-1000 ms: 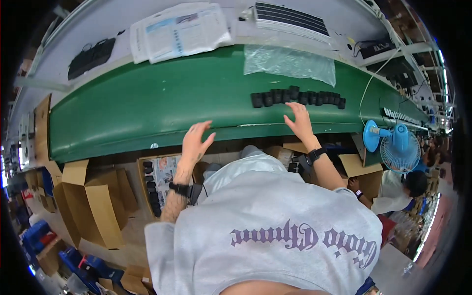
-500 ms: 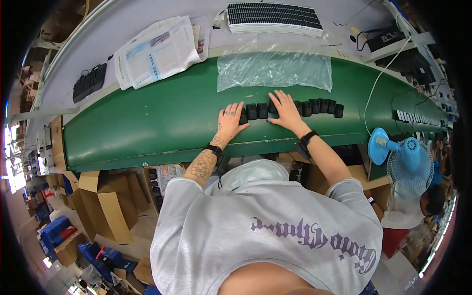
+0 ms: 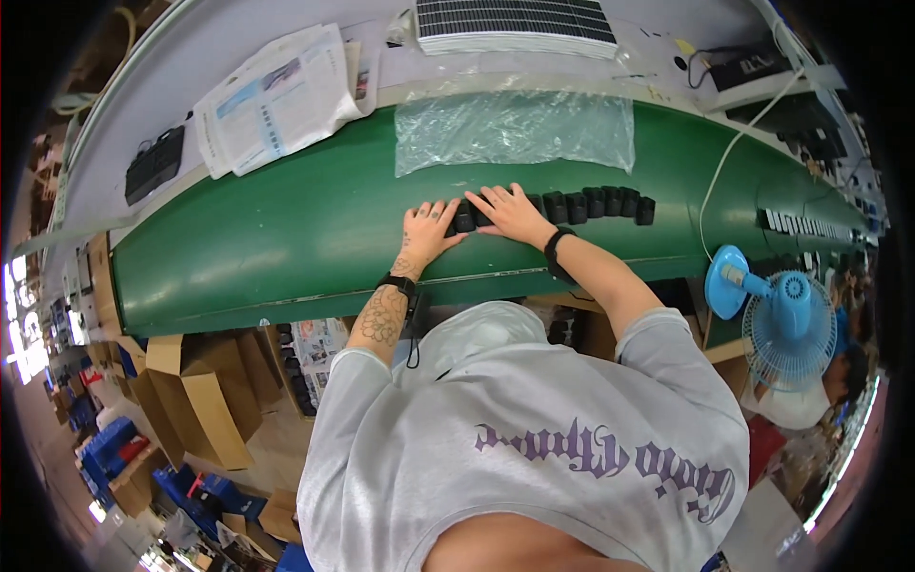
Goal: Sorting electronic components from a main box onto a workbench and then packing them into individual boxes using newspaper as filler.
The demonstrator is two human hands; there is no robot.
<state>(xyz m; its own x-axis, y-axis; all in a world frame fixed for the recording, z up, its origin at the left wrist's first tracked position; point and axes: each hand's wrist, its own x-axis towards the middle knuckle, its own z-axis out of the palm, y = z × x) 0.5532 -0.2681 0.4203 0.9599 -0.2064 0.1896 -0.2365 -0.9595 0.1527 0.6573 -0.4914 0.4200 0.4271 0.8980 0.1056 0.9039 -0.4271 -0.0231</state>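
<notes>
Small black box-shaped pieces (image 3: 576,207) stand in a slightly curved row on the green work surface (image 3: 286,248). My left hand (image 3: 428,233) is at the row's left end, fingers and thumb curled around the end piece, which it partly hides. Close to its right, my right hand (image 3: 513,217) reaches over the row, its thumb on the near side and fingers on the far side of a black piece. Between my hands one black piece (image 3: 464,217) shows. What lies under my right palm is hidden.
Beyond the row lies a clear plastic sheet (image 3: 515,133). White printed bags (image 3: 276,105), a black keyboard (image 3: 155,164) and a stack of dark-gridded panels (image 3: 515,29) are farther back. A blue fan (image 3: 791,315) stands at right, with a white cable (image 3: 729,157) hanging nearby. An open carton (image 3: 214,405) sits lower left.
My right hand has moved left along the row, nearer my left hand, and its spread fingers have drawn together. Several pieces right of it are now uncovered. The whole view has shifted slightly.
</notes>
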